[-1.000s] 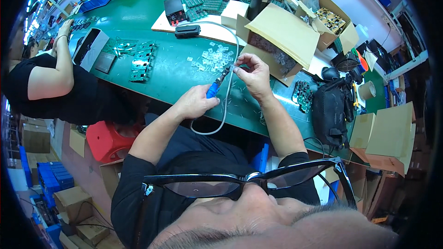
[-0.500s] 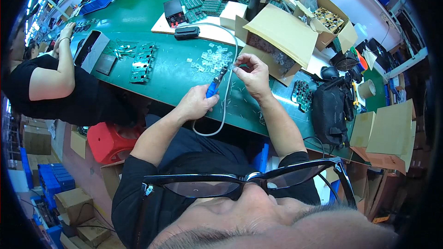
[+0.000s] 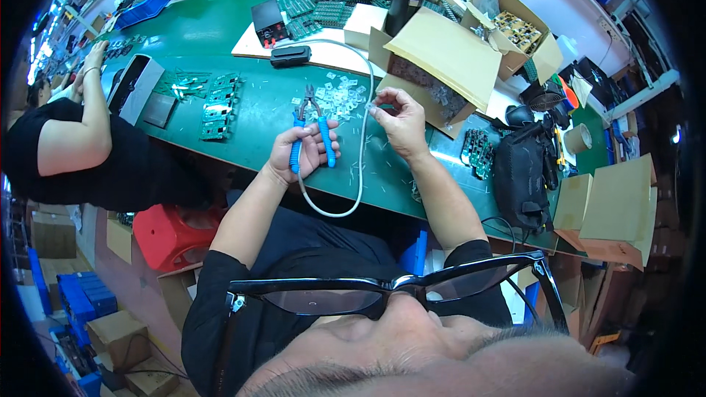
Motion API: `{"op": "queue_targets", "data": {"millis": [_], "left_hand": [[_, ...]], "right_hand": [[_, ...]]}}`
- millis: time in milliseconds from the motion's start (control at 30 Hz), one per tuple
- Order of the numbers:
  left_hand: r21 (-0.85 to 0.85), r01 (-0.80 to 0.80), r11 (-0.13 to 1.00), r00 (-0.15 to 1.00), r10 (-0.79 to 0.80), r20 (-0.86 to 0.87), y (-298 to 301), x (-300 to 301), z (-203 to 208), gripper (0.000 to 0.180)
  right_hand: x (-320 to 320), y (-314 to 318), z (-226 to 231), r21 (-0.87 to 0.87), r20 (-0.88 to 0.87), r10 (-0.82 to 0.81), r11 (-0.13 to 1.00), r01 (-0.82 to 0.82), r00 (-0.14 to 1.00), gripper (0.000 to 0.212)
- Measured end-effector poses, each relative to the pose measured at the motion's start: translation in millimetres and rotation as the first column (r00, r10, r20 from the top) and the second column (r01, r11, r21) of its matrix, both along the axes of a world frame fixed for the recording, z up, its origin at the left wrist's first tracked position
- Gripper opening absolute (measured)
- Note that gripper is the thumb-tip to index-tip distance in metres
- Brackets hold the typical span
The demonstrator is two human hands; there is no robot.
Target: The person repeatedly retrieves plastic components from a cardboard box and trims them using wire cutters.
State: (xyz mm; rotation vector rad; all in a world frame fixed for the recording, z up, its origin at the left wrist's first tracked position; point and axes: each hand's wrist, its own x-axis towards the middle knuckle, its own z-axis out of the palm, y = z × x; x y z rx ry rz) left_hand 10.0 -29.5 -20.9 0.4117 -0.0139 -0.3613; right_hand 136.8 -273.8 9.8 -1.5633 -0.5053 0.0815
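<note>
Blue-handled cutting pliers (image 3: 327, 143) rest in my left hand (image 3: 301, 148), their handles spread and jaws apart, pointing away from me over the bench. A grey cable (image 3: 360, 162) leaves one handle, loops toward me, then runs up past my right hand. My right hand (image 3: 401, 119) is pinched, thumb against forefinger, at a small pale piece too small to make out. Between and beyond my hands, many small clear plastic pieces (image 3: 342, 95) lie scattered on the green bench (image 3: 272, 103).
Green circuit boards (image 3: 219, 106) lie left, more are heaped at the back. An open carton (image 3: 441, 59) and black flask (image 3: 406, 0) stand behind my right hand. A black bag (image 3: 521, 180) sits far right. A co-worker's arm (image 3: 92, 95) reaches over the bench at left.
My left hand has drawn back left from my right hand and turned palm up; the pliers' handles have spread open. My right hand has stayed nearly in place, still pinched.
</note>
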Motion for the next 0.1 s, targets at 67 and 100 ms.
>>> {"op": "queue_targets", "data": {"millis": [67,100], "left_hand": [[0.1,0.074,0.992,0.997,-0.076,0.013,0.1,2.3,-4.9,0.069],[0.152,0.105,0.983,0.994,-0.11,0.022,2.7,2.1,-5.5,0.073]], "right_hand": [[7.7,5.7,-10.7,0.018,-0.019,-0.028,0.999,0.028,0.999,0.032],[12.9,17.1,-14.4,0.049,-0.038,-0.032,0.998,0.034,0.999,0.031]]}}
